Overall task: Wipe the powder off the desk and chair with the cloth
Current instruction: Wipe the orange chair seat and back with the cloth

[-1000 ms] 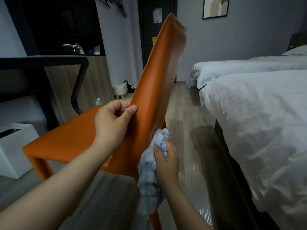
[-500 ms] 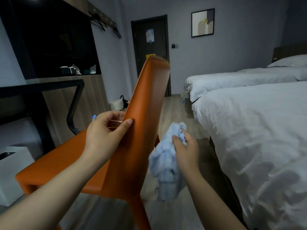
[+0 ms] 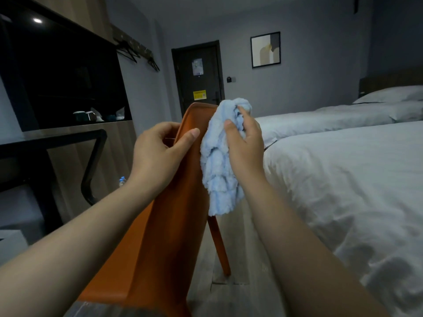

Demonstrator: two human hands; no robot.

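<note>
I'm seeing the dark table (image 3: pixel 45 141) sitting far left, well apart from both hands. A water bottle (image 3: pixel 122 180) is standing on the floor near its leg. The left hand (image 3: pixel 158 154) is gripping the left edge of the orange chair (image 3: pixel 169 236) at the backrest, near the top. Its fingers are curling round the far side and the thumb is lying flat across the face toward me. The right hand (image 3: pixel 246 145) is clutching the light-blue cloth (image 3: pixel 218 170), which is bunched up at the backrest's top right corner. The loose end is hanging down along the right edge. I can't tell whether the cloth is actually touching the chair. One chair leg is showing below the cloth. A white bed (image 3: pixel 343 184) is filling the right side, just beside the right forearm.
</note>
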